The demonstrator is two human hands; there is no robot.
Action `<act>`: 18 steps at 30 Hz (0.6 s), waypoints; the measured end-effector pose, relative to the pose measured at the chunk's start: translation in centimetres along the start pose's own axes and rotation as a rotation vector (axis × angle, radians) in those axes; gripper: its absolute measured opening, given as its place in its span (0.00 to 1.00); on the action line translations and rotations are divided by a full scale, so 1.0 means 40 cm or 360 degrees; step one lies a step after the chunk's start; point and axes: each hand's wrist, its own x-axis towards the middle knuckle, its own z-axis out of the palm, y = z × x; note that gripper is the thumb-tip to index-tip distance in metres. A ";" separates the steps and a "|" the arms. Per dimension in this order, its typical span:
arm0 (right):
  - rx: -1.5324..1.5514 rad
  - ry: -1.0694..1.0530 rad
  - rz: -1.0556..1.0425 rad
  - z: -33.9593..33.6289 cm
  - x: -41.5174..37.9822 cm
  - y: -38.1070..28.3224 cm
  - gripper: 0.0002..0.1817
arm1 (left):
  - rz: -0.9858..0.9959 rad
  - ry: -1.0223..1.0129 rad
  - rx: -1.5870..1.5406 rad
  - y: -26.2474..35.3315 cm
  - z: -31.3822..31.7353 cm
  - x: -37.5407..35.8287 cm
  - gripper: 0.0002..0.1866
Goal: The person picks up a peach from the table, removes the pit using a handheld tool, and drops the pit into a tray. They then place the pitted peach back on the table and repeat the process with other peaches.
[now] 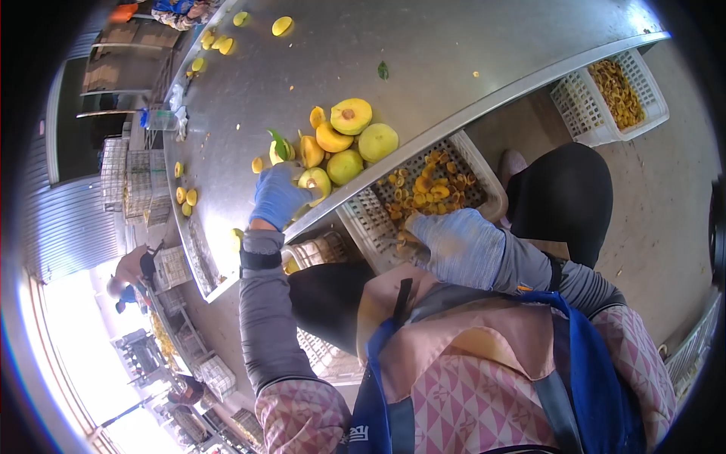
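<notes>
My left hand [278,195], in a blue glove, is at the near edge of the metal table. Its fingers close on a yellow-green peach [314,180] at the side of a small pile. Cut and whole peaches lie in that pile, among them a half [352,116] with its brown pit showing and a round greenish one [378,142]. Over a white crate [491,178] below the table edge is my right hand [461,246], in a grey-blue glove, slightly blurred. Its fingers are curled, and what they hold is not clear. Orange-brown peach scraps [435,189] lie in the crate.
Another crate [586,102] of scraps stands on the floor at the right. More peaches [282,26] and a loose leaf [383,70] are farther along the table [454,45]. Several baskets and another person [132,276] appear at the left.
</notes>
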 end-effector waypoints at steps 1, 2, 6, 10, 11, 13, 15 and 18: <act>-0.0001 0.0002 0.0002 -0.001 0.001 -0.002 0.18 | 0.0044 0.0239 0.0035 -0.002 0.017 -0.005 0.29; 0.0021 0.0016 0.0014 -0.003 0.003 -0.006 0.17 | 0.0055 0.0237 0.0032 0.000 0.033 -0.005 0.29; 0.0090 -0.0041 0.0098 -0.013 0.016 -0.012 0.16 | -0.0149 0.0321 -0.0275 0.040 0.065 -0.044 0.24; 0.0249 0.0163 0.0209 -0.017 0.027 -0.025 0.17 | -0.0049 0.0568 -0.1616 0.061 0.019 -0.081 0.23; 0.0393 0.0213 0.0212 -0.019 0.036 -0.026 0.17 | -0.0066 0.0594 -0.2070 0.098 -0.009 -0.111 0.23; 0.0527 0.0268 0.0252 -0.020 0.048 -0.032 0.18 | -0.0048 0.0438 -0.2292 0.175 -0.018 -0.161 0.24; 0.0609 0.0388 0.0127 -0.016 0.060 -0.041 0.20 | -0.0015 0.0287 -0.2478 0.238 0.008 -0.190 0.25; 0.0562 0.0422 0.0211 -0.005 0.056 -0.043 0.19 | -0.0062 0.0257 -0.3055 0.313 0.049 -0.207 0.24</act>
